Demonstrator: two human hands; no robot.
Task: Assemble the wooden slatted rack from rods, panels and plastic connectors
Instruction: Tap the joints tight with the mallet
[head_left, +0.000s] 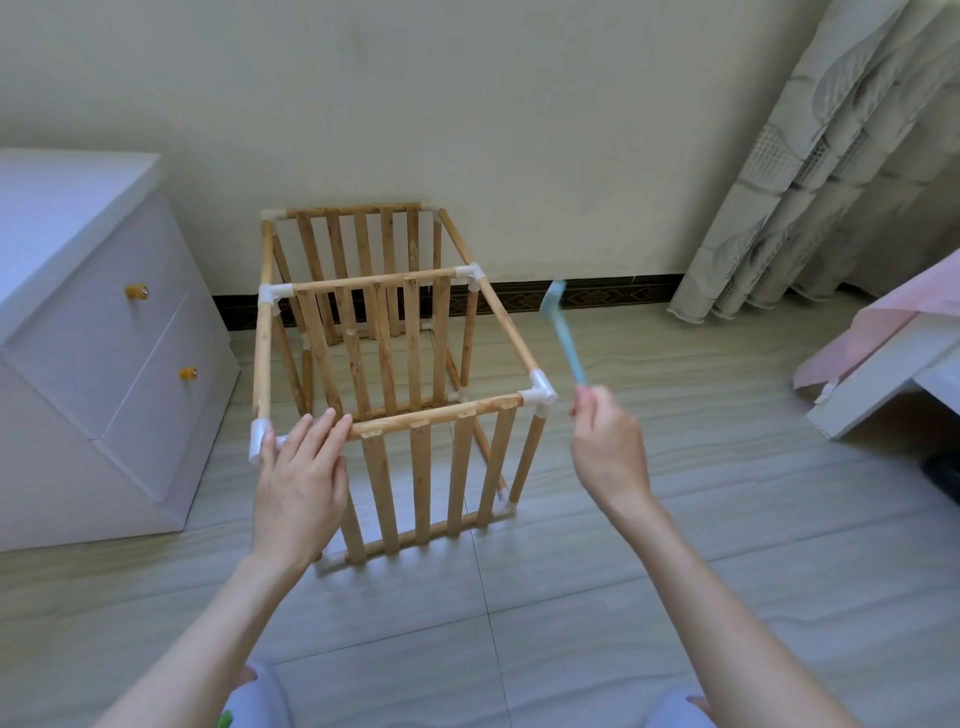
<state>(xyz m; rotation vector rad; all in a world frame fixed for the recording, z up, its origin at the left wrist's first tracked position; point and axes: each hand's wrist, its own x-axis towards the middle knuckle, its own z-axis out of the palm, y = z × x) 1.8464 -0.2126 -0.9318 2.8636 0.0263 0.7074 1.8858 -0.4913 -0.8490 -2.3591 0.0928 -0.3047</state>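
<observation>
Wooden rods and slatted panels are already standing as a box-shaped rack (384, 364) on the tiled floor (623, 571), just in front of the wall's dark skirting, so we are judging the build to be near its end: we are seating joints rather than adding parts.

From the head view, our left hand (301, 478) is resting flat on the rack's near top rail, fingers straight and spread, beside the near-left white plastic connector (258, 440), steadying the frame. Our right hand (605, 441) is curling tightly round the handle of a small blue mallet (563, 332), which is raised and blurred just right of the rack's near-right connector (542, 396). That corner is probably the target. The next move is calling for a light, square tap down on the connector while the left hand is bracing the rail, so the rods are sinking fully into their sockets.

The rods are round, pale and slightly knotty; the slats are flat and thin; the connectors are smooth, glossy, three-way elbows. Left of the rack a white drawer cabinet (93, 332) is standing.
</observation>
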